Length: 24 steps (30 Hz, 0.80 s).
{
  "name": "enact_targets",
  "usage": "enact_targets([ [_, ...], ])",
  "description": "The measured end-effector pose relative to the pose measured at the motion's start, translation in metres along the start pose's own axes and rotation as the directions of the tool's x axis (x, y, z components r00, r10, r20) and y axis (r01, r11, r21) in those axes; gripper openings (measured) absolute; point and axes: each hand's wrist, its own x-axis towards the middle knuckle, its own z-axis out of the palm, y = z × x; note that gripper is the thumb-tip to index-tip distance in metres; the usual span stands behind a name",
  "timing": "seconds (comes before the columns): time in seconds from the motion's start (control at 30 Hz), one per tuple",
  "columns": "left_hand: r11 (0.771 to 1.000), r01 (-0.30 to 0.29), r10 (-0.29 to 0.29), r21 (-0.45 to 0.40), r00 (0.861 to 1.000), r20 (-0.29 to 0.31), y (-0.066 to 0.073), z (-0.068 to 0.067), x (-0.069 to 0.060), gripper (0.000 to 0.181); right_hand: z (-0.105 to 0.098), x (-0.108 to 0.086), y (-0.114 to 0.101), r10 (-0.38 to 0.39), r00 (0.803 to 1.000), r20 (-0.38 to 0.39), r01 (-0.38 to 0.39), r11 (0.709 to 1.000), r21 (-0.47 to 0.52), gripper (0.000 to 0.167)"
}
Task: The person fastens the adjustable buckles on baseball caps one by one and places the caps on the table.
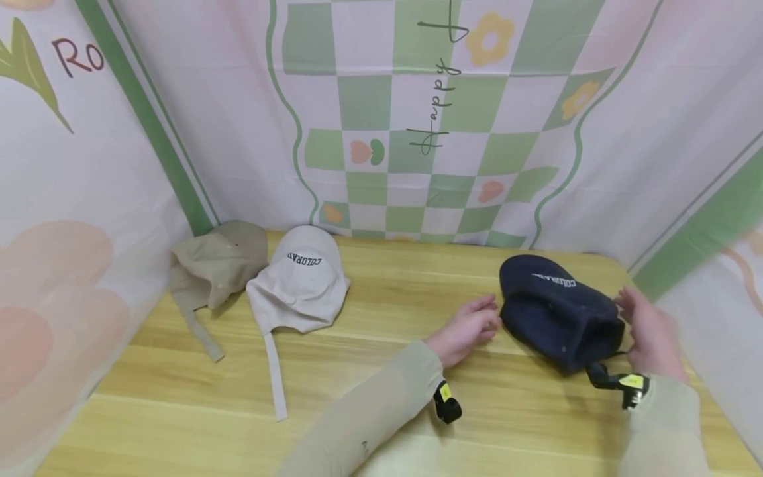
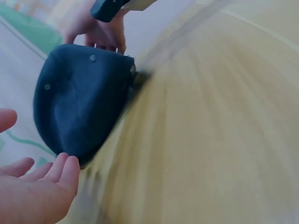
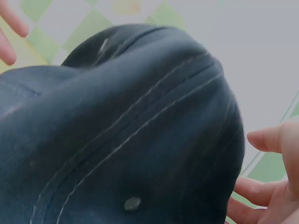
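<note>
A navy blue cap [image 1: 545,318] with white lettering stands at the right of the table, between the two hands. My left hand [image 1: 466,332] is at its left side, fingers loosely extended; in the left wrist view the fingertips [image 2: 70,170] are at the cap's lower edge, and I cannot tell if they touch. At the cap's right side is my right hand [image 1: 652,336]. In the right wrist view its thumb [image 3: 265,139] stands apart from the fabric, while the other fingers reach partly behind the cap's edge, where contact is hidden.
A white cap [image 1: 306,285] with dark lettering and a long strap lies left of centre. Beside it, further left, is a khaki cap [image 1: 223,265] with its strap hanging forward. Printed curtains [image 1: 417,119] enclose the wooden table [image 1: 197,411] at the back and sides.
</note>
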Motion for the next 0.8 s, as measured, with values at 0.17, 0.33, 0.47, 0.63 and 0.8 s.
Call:
enact_targets([
  [0.17,0.999,-0.038,0.039,0.011,0.998,-0.039,0.007,-0.006,0.004,0.065,0.007,-0.007,-0.01,-0.044,0.999,0.008,0.043,0.998,0.034,0.012],
  [0.33,0.996,-0.089,0.088,-0.008,0.994,-0.064,0.017,-0.014,0.008,0.062,0.014,-0.015,-0.02,-0.09,0.996,0.027,0.089,0.996,0.021,0.029],
  [0.47,0.992,-0.117,0.114,-0.048,0.991,-0.068,0.027,-0.021,0.008,0.062,0.021,-0.019,-0.026,-0.15,0.988,0.02,0.15,0.989,0.007,0.032],
  [0.63,0.986,-0.164,0.16,-0.045,0.985,-0.069,0.044,-0.029,0.003,0.062,0.032,-0.026,-0.035,-0.229,0.973,0.018,0.229,0.973,-0.012,0.029],
  [0.8,0.974,-0.225,0.226,0.024,0.97,-0.084,0.063,-0.036,-0.003,0.061,0.047,-0.039,-0.045,-0.256,0.967,0.002,0.256,0.966,-0.048,0.038],
])
